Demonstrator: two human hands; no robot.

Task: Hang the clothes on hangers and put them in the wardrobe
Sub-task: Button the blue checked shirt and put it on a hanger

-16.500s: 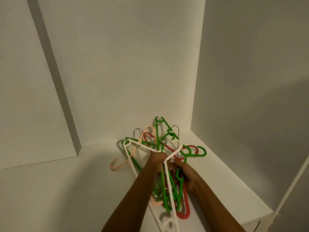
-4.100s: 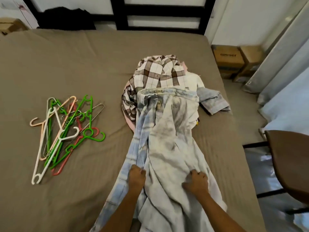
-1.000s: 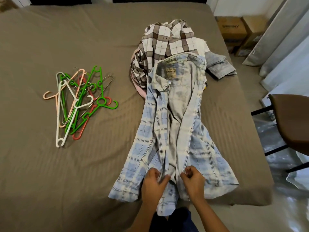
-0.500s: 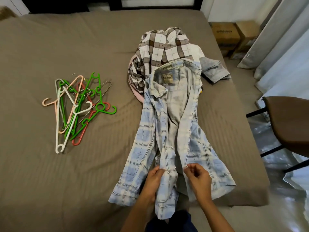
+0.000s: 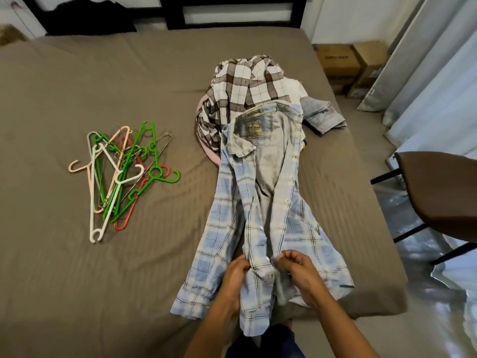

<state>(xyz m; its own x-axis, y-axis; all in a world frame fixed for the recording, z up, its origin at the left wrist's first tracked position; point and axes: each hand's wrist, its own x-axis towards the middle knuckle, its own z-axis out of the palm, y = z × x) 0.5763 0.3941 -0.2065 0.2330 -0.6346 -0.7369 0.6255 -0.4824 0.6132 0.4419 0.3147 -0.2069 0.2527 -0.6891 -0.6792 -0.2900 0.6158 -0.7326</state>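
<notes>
A light blue plaid shirt (image 5: 260,202) lies spread lengthwise on the brown bed (image 5: 103,267), collar away from me. My left hand (image 5: 236,273) grips its left front edge near the hem. My right hand (image 5: 299,270) pinches the right front edge just beside it. A brown-and-white checked shirt (image 5: 245,83) sits heaped beyond the collar, with a pale denim piece (image 5: 322,115) to its right. A loose pile of green, white, peach and red hangers (image 5: 121,171) lies on the bed to the left. No wardrobe is in view.
A brown chair (image 5: 438,195) stands right of the bed. Cardboard boxes (image 5: 346,65) sit on the floor by the far right corner, next to pale curtains (image 5: 433,73). A dark garment (image 5: 87,19) lies at the head of the bed.
Both hands have come closer together on the shirt's front edges near the hem. The shirt and hangers stay where they were; the view has shifted slightly.
</notes>
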